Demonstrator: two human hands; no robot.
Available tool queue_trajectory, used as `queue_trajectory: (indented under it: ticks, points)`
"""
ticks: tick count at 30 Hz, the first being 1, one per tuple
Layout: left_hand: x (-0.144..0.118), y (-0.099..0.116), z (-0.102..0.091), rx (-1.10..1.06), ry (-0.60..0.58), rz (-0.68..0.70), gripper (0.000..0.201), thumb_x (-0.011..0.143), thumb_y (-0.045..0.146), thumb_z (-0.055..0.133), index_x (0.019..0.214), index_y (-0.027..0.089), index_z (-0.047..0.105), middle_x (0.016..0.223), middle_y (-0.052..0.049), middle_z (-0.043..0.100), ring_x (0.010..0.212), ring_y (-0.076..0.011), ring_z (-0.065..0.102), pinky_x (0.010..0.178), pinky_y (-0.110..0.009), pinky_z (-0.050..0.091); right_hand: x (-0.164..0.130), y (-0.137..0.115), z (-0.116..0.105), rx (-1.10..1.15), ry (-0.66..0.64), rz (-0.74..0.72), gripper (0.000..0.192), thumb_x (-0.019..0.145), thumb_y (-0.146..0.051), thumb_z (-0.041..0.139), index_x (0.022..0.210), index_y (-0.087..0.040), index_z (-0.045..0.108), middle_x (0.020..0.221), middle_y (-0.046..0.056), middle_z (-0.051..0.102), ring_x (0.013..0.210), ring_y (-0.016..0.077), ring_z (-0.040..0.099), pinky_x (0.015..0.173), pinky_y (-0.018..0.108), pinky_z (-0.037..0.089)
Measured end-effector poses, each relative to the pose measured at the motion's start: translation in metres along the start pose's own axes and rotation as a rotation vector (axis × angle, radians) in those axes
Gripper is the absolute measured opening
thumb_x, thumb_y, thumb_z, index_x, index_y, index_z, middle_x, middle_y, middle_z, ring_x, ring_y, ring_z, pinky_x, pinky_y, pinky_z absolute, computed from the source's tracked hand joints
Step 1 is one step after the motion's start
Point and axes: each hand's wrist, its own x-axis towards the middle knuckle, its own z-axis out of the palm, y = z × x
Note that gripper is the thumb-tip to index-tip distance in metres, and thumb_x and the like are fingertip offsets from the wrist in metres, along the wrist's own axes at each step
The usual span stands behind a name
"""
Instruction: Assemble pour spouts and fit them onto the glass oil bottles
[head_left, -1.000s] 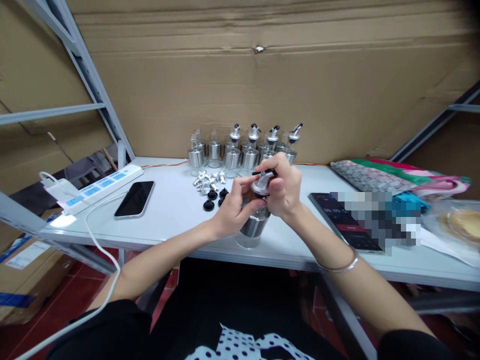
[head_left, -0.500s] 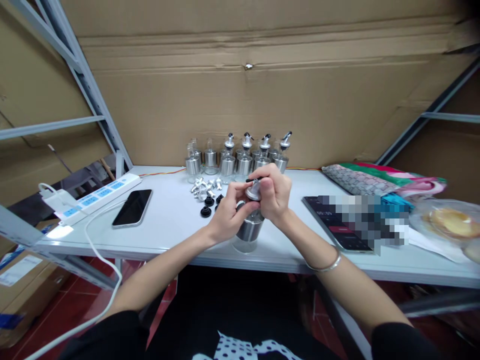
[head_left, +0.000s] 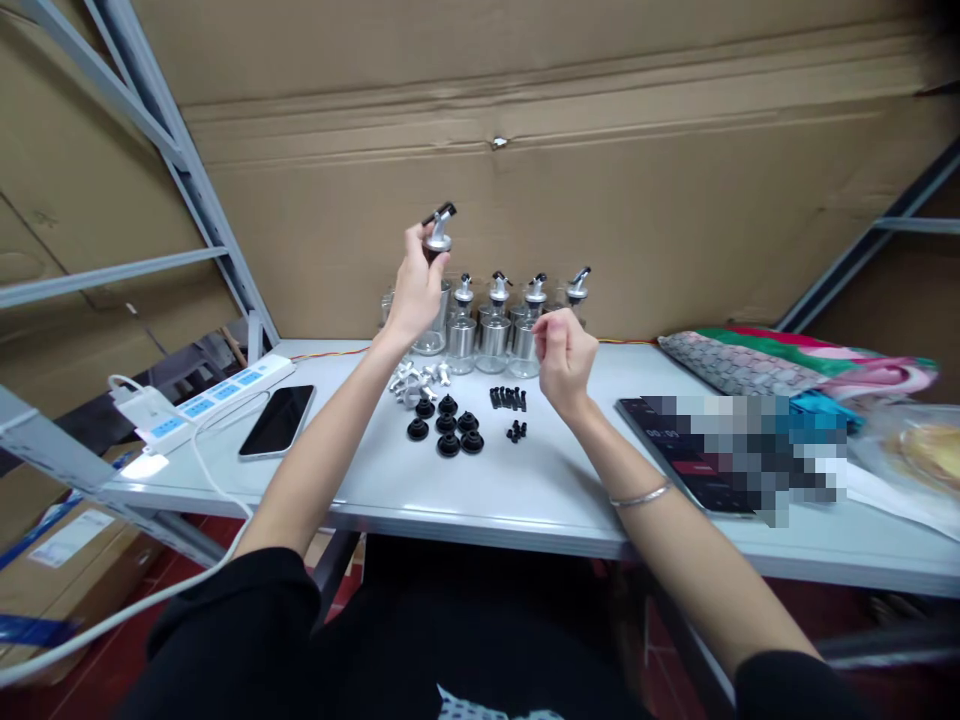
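My left hand [head_left: 417,282] is raised at the back of the table, its fingers closed around the upper part of an oil bottle [head_left: 432,335] with a steel sleeve. A silver pourer spout [head_left: 439,238] with a black flap tops that bottle, above my fingers. To its right stand several similar bottles [head_left: 493,342] with spouts fitted. My right hand [head_left: 567,362] hovers in front of the row's right end, fingers curled in with nothing showing in them. Below it lie small black stoppers [head_left: 517,432] and a row of black flaps [head_left: 508,399].
Black ringed plugs [head_left: 448,443] and a pile of silver spouts [head_left: 417,380] lie mid-table. A phone [head_left: 277,422] and a power strip [head_left: 217,398] are at left. A larger screen device [head_left: 675,450] and a patterned cloth bag [head_left: 720,365] lie at right.
The bottle has gone from the table's front to the back row in my left hand. My right hand has let go of its spout and moved right. Small black parts are now uncovered.
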Motion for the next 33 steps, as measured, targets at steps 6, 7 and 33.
queue_trajectory:
  ticks: [6,7,33]
  points:
    - [-0.012,-0.048,0.016,0.156,0.034,-0.198,0.029,0.089,0.011,0.045,0.116,0.018,0.037,0.130,-0.016,0.050,0.123,-0.0255,0.050,0.109,-0.047,0.035,0.001,0.000,-0.011,-0.022,0.061,0.010,0.041,0.097,-0.044,0.033,0.068,-0.020,0.051,0.052,-0.005,0.039,0.045,0.0089,0.037,0.048,0.024,0.030]
    - [-0.015,-0.052,0.018,0.165,0.050,-0.211,0.030,0.089,0.011,0.045,0.116,0.018,0.036,0.131,-0.017,0.049,0.125,-0.0253,0.048,0.110,-0.047,0.034,0.001,0.001,-0.012,-0.028,0.056,0.004,0.041,0.097,-0.043,0.033,0.068,-0.020,0.051,0.052,-0.005,0.038,0.045,0.0088,0.036,0.048,0.024,0.030]
    - [-0.067,-0.079,0.025,0.262,0.174,-0.277,0.055,0.088,0.019,0.052,0.135,0.017,0.024,0.130,-0.016,0.042,0.121,-0.0202,0.047,0.103,-0.035,0.040,-0.005,-0.001,-0.007,-0.095,-0.109,-0.067,0.038,0.097,-0.038,0.034,0.069,-0.020,0.052,0.055,-0.004,0.044,0.048,0.0101,0.041,0.051,0.025,0.033]
